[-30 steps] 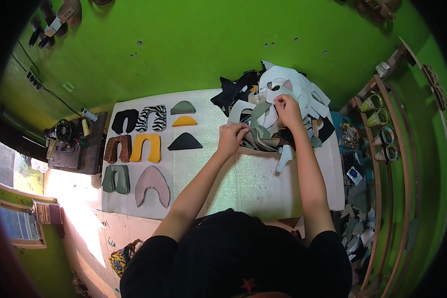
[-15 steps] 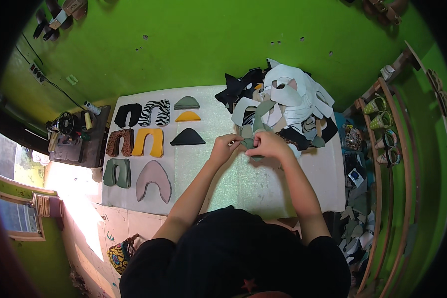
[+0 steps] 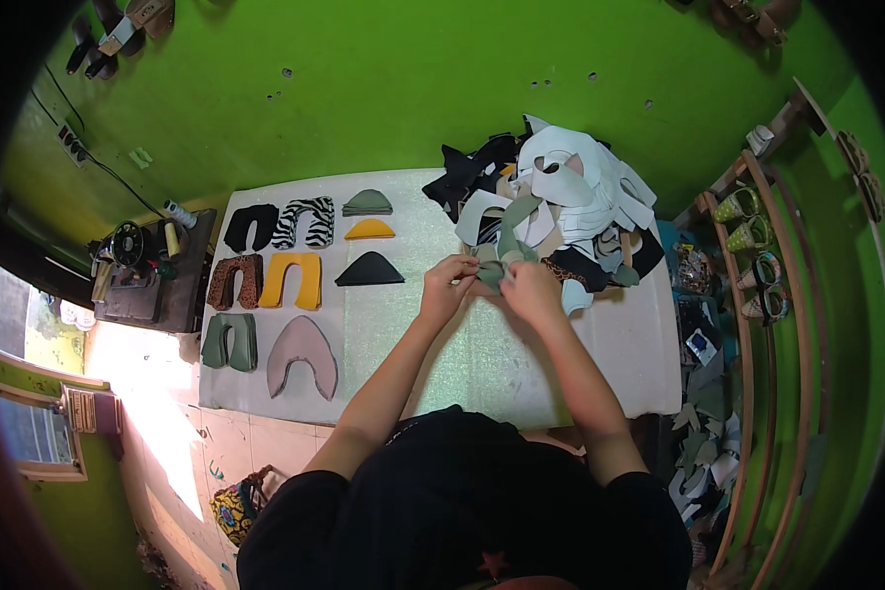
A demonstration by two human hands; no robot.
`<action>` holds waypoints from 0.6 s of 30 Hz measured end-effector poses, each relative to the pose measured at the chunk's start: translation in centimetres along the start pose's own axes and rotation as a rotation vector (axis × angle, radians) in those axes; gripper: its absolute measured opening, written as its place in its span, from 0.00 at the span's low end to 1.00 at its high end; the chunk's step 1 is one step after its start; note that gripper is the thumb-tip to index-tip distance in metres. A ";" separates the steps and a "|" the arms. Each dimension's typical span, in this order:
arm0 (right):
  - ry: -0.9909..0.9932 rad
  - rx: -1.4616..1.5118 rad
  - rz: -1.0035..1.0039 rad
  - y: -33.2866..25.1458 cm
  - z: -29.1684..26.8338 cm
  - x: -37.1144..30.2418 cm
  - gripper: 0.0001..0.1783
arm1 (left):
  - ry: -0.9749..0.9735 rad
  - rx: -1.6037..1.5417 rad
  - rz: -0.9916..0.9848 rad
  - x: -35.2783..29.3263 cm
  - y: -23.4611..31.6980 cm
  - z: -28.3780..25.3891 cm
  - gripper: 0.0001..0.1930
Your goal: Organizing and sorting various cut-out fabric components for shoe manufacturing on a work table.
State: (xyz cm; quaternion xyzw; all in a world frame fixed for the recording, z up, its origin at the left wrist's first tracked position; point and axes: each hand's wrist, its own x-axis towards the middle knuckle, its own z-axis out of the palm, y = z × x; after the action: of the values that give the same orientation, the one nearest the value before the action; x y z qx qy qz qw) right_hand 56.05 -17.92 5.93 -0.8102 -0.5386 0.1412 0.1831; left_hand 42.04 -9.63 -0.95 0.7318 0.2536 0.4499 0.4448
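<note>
Since a second ago, our right hand (image 3: pixel 533 292) has moved from the white scraps (image 3: pixel 585 205) toward our left hand (image 3: pixel 448 287); both now pinch grey-green material (image 3: pixel 489 278).

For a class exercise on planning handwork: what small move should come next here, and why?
Probably draw the grey-green piece slightly toward the body, away from the scrap heap: fingertips of both the left hand and right hand are at it, and the heap crowds close behind it.
</note>
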 end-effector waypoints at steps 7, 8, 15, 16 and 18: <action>0.261 0.208 0.057 4.9 -3.5 4.3 0.16 | -0.073 0.138 0.102 -0.1 0.1 -1.2 0.07; 0.278 0.289 0.052 5.4 -3.9 4.8 0.16 | -0.108 0.155 0.129 -0.1 0.0 -1.2 0.06; 0.543 0.437 -0.006 5.6 -7.9 6.7 0.14 | -0.169 0.132 0.120 0.2 0.5 -1.0 0.06; 0.550 0.475 -0.045 5.7 -8.4 6.9 0.13 | -0.227 0.137 0.008 0.3 0.7 -1.1 0.06; 0.553 0.596 -0.090 5.9 -8.9 7.2 0.11 | -0.287 0.141 -0.103 0.4 1.2 -1.1 0.08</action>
State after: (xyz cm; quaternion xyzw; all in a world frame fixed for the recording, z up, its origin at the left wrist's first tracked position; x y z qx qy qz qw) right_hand 67.41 -14.67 11.02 -0.7048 -0.4394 0.0595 0.5537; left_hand 41.20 -9.41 0.52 0.8039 0.2554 0.2986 0.4465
